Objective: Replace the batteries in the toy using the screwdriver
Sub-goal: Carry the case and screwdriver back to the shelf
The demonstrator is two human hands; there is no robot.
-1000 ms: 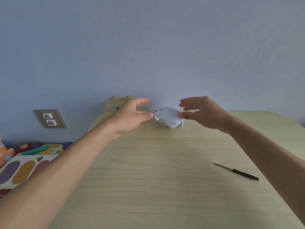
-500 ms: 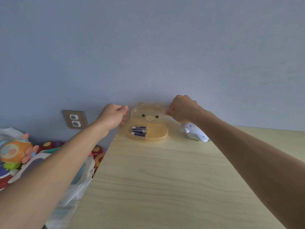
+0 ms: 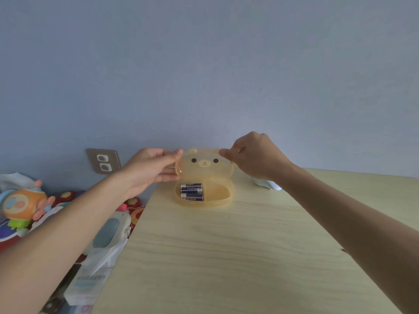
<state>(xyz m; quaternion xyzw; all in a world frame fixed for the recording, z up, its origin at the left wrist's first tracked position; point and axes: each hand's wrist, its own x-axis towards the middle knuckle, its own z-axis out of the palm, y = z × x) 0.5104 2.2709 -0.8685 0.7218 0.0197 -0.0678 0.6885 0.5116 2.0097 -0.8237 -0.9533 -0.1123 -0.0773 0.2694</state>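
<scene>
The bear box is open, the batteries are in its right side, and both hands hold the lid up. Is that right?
Not quite. The head view shows the batteries in the left side of the bear box, not the right. The box is open, and the left hand and right hand hold its lid up.

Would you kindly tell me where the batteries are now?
In the head view, the batteries lie in the left part of the open bear-shaped box, below its lid, near the table's far left corner.
</scene>
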